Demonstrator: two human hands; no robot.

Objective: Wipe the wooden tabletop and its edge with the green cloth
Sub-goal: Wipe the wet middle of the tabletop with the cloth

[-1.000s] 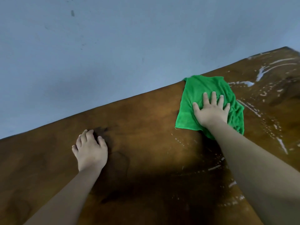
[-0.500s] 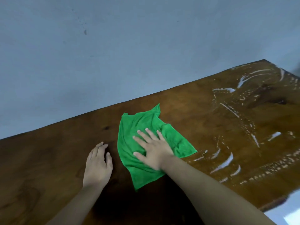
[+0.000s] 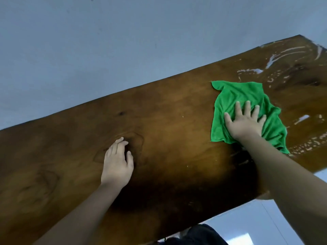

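The dark wooden tabletop [image 3: 168,124] runs slantwise across the head view. A green cloth [image 3: 237,96] lies spread and rumpled on its right part. My right hand [image 3: 245,121] presses flat on the cloth's near half, fingers spread and pointing away from me. My left hand [image 3: 117,163] rests palm down on bare wood at the middle left, holding nothing. Wet streaks [image 3: 283,55] glisten on the wood to the right of the cloth and beyond it.
A plain blue-grey wall [image 3: 123,41] stands right behind the table's far edge. The table's near edge [image 3: 221,216] crosses the lower right, with pale floor [image 3: 256,225] below it. A dark piece of clothing [image 3: 194,236] shows at the bottom.
My right hand has slid the cloth from the middle of the table, next to my left hand, out to the right. My left hand has stayed on the wood.
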